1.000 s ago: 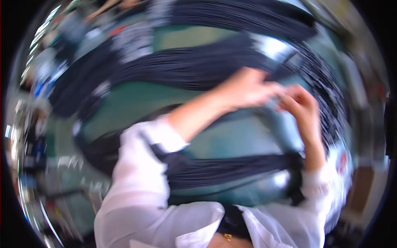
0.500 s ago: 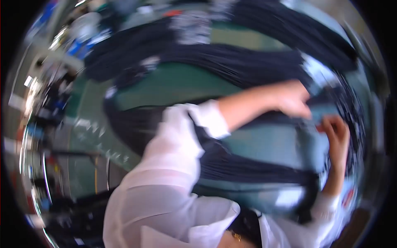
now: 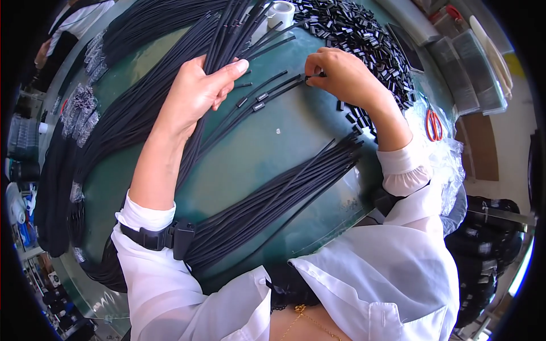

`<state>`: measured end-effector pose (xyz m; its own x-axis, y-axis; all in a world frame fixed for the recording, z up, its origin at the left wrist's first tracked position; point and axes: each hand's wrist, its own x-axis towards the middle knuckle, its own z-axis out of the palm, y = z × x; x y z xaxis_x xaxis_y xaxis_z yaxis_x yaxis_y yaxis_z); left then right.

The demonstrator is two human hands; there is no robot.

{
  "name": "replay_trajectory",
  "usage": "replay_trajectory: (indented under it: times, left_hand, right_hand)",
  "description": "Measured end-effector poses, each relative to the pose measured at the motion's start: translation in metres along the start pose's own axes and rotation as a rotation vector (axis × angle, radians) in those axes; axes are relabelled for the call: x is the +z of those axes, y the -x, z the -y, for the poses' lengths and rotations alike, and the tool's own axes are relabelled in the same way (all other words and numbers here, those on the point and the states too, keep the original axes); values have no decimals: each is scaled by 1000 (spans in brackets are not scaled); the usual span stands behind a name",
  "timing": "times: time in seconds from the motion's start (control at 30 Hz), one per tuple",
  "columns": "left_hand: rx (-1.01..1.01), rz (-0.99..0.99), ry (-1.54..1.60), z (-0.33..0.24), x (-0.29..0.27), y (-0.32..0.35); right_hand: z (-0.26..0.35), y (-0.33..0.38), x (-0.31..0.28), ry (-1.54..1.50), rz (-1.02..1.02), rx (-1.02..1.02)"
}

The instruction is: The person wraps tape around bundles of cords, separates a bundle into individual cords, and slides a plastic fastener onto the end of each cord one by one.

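A thick bundle of thin black cables (image 3: pixel 224 37) is gripped in my left hand (image 3: pixel 193 94), its thumb laid across them and their cut ends fanning out beyond. My right hand (image 3: pixel 347 74), to the right of it, pinches the end of a black cable (image 3: pixel 284 86) between thumb and fingertips. Some small black piece shows at that pinch, partly hidden by the fingers. A few separated cables run between both hands, and short black sleeves (image 3: pixel 259 106) with pale marks sit on them. Just past my right hand spreads a heap of short black sleeves (image 3: pixel 364 42).
Another black cable bundle (image 3: pixel 278 196) lies on the green table (image 3: pixel 239 165) nearer me. Plastic-wrapped bundles (image 3: pixel 82 111) are at left. A white tape roll (image 3: pixel 280 14) stands at the far side; red-handled scissors (image 3: pixel 434 126) and clear plastic bags (image 3: pixel 478 71) are at right.
The view has swung round and sharpened from a blur. My left hand, earlier stretched toward the right one, now grips the cable bundle; my right hand now pinches a cable end by the sleeve heap.
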<state>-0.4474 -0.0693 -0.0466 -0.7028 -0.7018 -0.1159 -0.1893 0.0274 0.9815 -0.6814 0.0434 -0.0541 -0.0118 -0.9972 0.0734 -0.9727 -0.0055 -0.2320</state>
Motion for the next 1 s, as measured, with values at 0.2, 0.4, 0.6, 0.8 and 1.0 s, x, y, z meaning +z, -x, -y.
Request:
replay_trajectory:
  times: [0.2,0.4,0.6,0.8,1.0]
  left_hand:
    - [9,-45,72,2,-1,1]
    - [-11,-56,130,-2,3,3]
    - [-11,-31,104,-1,1,2]
    - [34,48,61,-12,5,7]
    - [9,212,62,-6,16,10]
  right_hand:
    - [10,-9,-9,-845,-63,107]
    - [16,-8,-13,-1157,-137,82]
    - [15,-7,-15,-1095,-132,18]
    - [16,-5,-20,-997,-65,-27]
    - [58,0,-6,-1052,115,66]
